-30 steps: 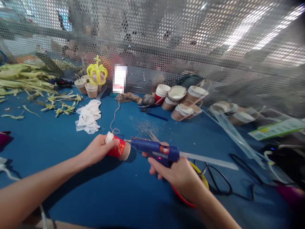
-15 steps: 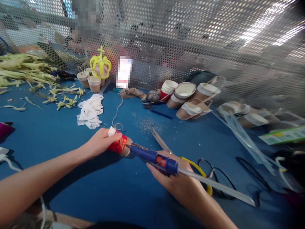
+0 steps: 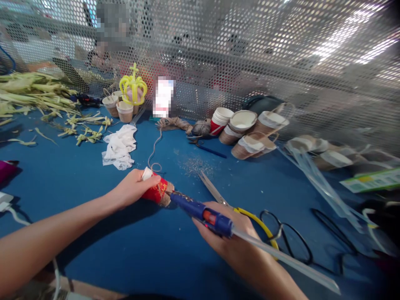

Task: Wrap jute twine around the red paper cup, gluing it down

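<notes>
My left hand (image 3: 133, 188) is wrapped round a red paper cup (image 3: 157, 192) lying on its side on the blue table (image 3: 150, 250), its base partly bound in brown twine. My right hand (image 3: 233, 239) grips a blue hot glue gun (image 3: 201, 212) with a clear glue stick (image 3: 281, 258) trailing out of its back. The gun's nozzle touches the cup's twine-wrapped end. A strand of twine (image 3: 153, 150) runs from the cup to a twine ball (image 3: 201, 127) farther back.
Yellow-handled scissors (image 3: 225, 200) lie just beyond my right hand, with black cables (image 3: 293, 246) to the right. Twine-wrapped cups (image 3: 250, 133) sit behind, a white cloth (image 3: 120, 146) and green leaf strips (image 3: 37, 98) to the left. A yellow crown (image 3: 133, 87) stands by the perforated metal screen (image 3: 250, 54).
The glue gun has tilted from level to nozzle-down and moved left until its tip meets the cup's wrapped end. My left hand has kept hold of the cup.
</notes>
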Demonstrator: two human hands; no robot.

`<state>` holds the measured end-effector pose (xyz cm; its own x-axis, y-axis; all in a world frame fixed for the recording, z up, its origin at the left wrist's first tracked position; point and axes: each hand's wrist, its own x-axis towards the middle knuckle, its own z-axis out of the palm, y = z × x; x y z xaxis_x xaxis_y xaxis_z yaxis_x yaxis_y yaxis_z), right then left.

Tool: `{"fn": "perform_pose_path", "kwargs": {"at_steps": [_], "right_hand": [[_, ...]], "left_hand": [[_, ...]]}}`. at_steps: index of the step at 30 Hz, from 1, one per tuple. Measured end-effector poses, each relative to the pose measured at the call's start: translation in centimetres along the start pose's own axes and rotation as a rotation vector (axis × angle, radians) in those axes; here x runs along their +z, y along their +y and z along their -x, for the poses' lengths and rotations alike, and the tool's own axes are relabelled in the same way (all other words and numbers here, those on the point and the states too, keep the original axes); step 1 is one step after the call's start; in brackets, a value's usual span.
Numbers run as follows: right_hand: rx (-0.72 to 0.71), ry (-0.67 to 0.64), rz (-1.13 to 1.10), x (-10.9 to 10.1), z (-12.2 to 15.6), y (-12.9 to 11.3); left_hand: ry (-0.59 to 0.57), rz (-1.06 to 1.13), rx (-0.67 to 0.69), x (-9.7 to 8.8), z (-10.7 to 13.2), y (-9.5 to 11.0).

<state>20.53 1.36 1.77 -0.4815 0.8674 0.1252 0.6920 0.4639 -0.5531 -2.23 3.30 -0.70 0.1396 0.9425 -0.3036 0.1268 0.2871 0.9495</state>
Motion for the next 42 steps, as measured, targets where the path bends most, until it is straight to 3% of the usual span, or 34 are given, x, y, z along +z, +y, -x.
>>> {"fn": "perform_pose_path", "kwargs": {"at_steps": [4,15,23,32,42], "right_hand": [[-0.035,-0.088,0.002,-0.1,0.19,-0.01],[-0.138,-0.066,0.047,-0.28,0.36,-0.13],[-0.096,-0.067,0.011,-0.36,0.33,-0.11],[-0.078,0.075,0.058,-0.16,0.02,0.22],[-0.056,-0.007,0.039,-0.47,-0.06,0.04]], "left_hand": [[0.031,-0.023,0.016,-0.02,-0.01,-0.29],[0.022,0.007,-0.031,0.17,-0.01,0.2],[0.024,-0.023,-0.012,0.11,0.08,-0.18],[-0.007,-0.074,0.039,0.02,0.24,-0.53],[-0.062,-0.063,0.086,0.02,0.44,-0.38]]}}
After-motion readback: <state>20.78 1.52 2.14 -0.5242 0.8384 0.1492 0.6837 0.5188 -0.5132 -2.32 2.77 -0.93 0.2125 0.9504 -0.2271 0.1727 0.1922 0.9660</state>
